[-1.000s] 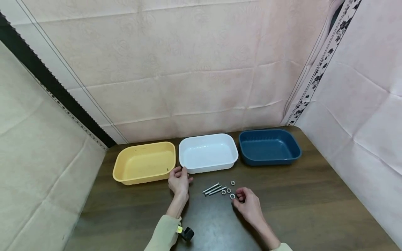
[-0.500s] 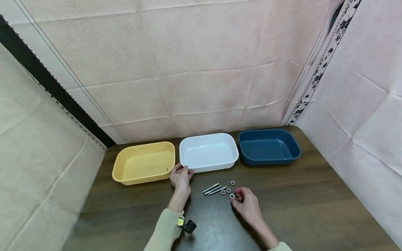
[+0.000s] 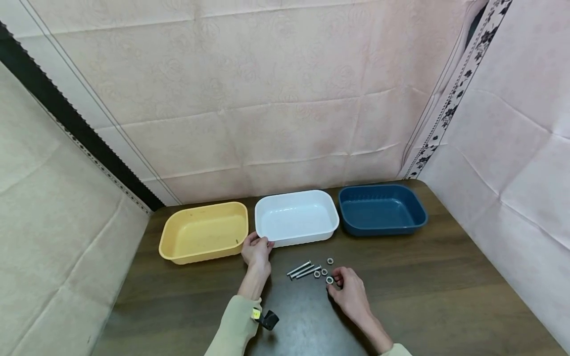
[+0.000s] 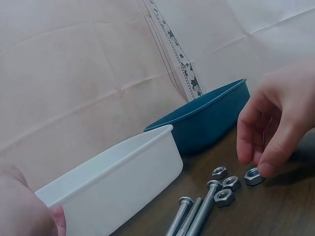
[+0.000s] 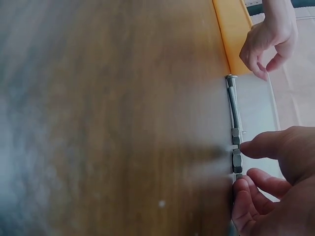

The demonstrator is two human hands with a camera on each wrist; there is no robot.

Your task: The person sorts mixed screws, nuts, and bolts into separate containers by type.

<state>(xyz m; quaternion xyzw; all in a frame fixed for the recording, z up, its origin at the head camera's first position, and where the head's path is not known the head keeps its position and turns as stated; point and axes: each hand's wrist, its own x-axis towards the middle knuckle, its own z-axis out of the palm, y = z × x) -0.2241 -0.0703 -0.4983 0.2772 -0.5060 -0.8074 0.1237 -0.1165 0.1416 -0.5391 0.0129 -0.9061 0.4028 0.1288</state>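
In the head view my left hand [image 3: 257, 251] pinches the near left corner of the white tray [image 3: 297, 243], thumb and fingers at the rim. My right hand [image 3: 351, 290] is low over the table, fingers bent and thumb apart from them. The thumb tip is right at the edge of a hex nut [image 4: 254, 176], as the left wrist view shows. In the right wrist view that nut [image 5: 237, 161] sits between thumb and fingers, not squeezed. Other hex nuts [image 4: 224, 197] lie beside it. Next to them are several steel bolts [image 4: 203, 210], side by side.
A yellow tray [image 3: 202, 255] stands left of the white one and a dark blue tray [image 3: 384, 230] right of it, in a row along the back of the brown wooden table [image 3: 445, 287]. Pale cloth [image 3: 285, 99] hangs behind and at both sides.
My left hand has moved slightly up and right, its fingers closing on the white tray's corner. The white tray has shifted a little right. My right hand has barely moved.
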